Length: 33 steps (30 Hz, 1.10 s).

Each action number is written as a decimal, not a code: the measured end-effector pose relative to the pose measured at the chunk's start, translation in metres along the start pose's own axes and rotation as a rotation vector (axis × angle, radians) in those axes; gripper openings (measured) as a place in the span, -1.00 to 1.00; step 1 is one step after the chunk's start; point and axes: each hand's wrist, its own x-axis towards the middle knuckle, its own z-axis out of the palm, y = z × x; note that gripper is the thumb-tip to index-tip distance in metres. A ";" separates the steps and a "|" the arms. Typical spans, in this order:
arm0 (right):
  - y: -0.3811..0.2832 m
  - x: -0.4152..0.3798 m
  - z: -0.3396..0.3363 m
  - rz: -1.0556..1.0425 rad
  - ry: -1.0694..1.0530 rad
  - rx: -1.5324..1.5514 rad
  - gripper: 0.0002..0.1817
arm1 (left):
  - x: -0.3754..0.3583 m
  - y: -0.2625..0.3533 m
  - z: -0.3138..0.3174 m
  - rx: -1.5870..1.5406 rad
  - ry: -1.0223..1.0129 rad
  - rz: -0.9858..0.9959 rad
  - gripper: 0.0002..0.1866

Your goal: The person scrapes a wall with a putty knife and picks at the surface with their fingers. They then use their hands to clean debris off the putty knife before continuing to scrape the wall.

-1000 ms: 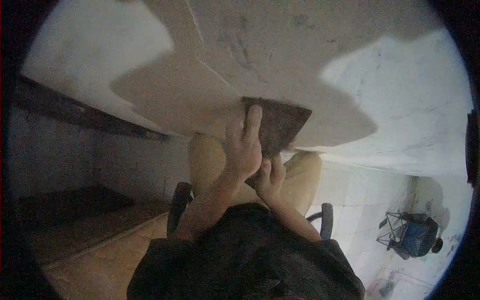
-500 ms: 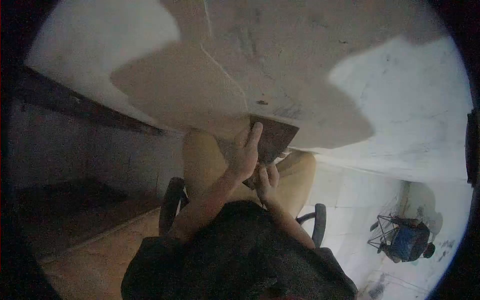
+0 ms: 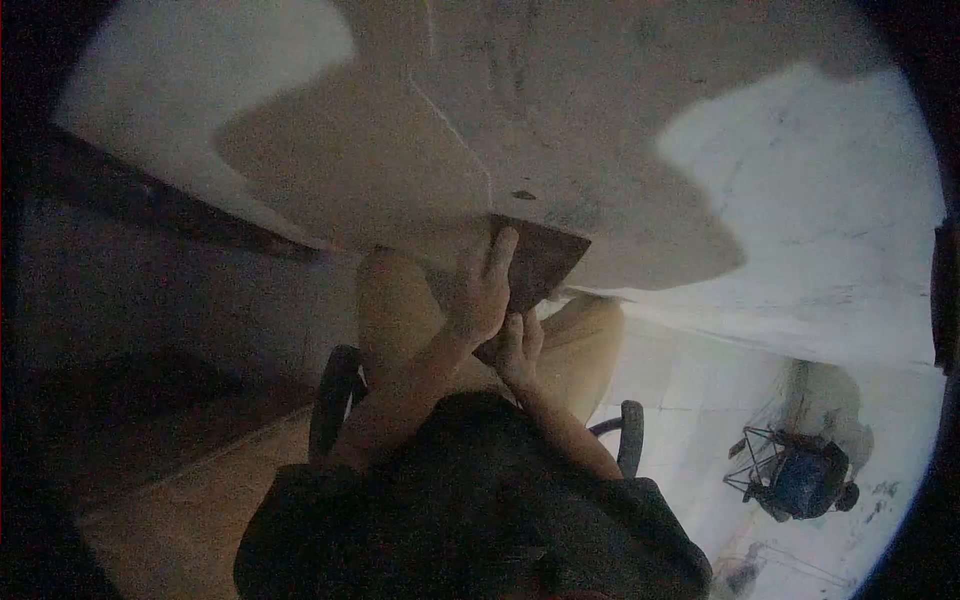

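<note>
A dark brown, flat, straight-edged piece [image 3: 548,258] lies tilted at the near edge of the pale table, above my lap; its exact kind I cannot make out. My left hand [image 3: 483,298] grips its left side, with a finger stretched along the upper face. At the near, lower edge, my right hand [image 3: 518,355] holds the same piece, fingers pointing up and close to the left hand. The dim light hides the undersides of both hands. Just beyond the piece, a small dark scrap [image 3: 524,195] rests on the tabletop.
The pale table [image 3: 620,130] has a thin crack-like line and broad shadows across it. My knees sit beneath its edge, between chair armrests [image 3: 631,440]. A blue-and-black chair [image 3: 805,480] stands on the white floor at right. Dark space lies at left.
My right hand has moved slightly up and left, its fingers now straighter against the brown piece's near edge. The left hand keeps its hold. The whole view has shifted slightly.
</note>
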 end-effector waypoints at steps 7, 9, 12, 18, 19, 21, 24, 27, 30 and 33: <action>0.031 -0.010 -0.014 0.241 -0.101 -0.007 -0.56 | 0.006 0.001 0.004 0.124 0.048 -0.027 -0.47; 0.033 -0.009 -0.007 0.147 -0.065 0.112 -0.62 | 0.003 0.008 0.001 0.206 0.059 -0.049 -0.46; 0.026 0.000 0.003 0.089 0.007 0.156 -0.67 | 0.008 0.005 0.000 0.060 -0.010 -0.062 -0.46; 0.032 0.006 -0.008 0.078 -0.081 0.039 -0.69 | 0.012 -0.014 0.001 0.104 0.109 -0.007 -0.49; 0.022 0.009 -0.002 0.074 -0.049 0.077 -0.69 | 0.010 -0.005 0.000 0.206 0.100 0.068 -0.50; 0.051 -0.006 -0.005 0.007 -0.078 -0.163 -0.64 | 0.004 -0.001 -0.008 0.334 0.082 0.159 -0.52; 0.045 -0.006 0.000 0.085 -0.051 -0.055 -0.63 | 0.002 0.003 -0.006 0.207 0.085 0.094 -0.53; 0.028 0.001 0.012 0.095 -0.009 0.132 -0.66 | 0.004 0.011 0.000 0.040 0.131 0.057 -0.55; 0.008 -0.002 0.017 0.193 -0.012 0.281 -0.64 | 0.004 0.008 -0.011 0.033 0.028 0.028 -0.58; 0.000 0.005 0.017 0.127 -0.010 0.233 -0.64 | 0.006 0.009 -0.008 -0.020 0.026 0.022 -0.59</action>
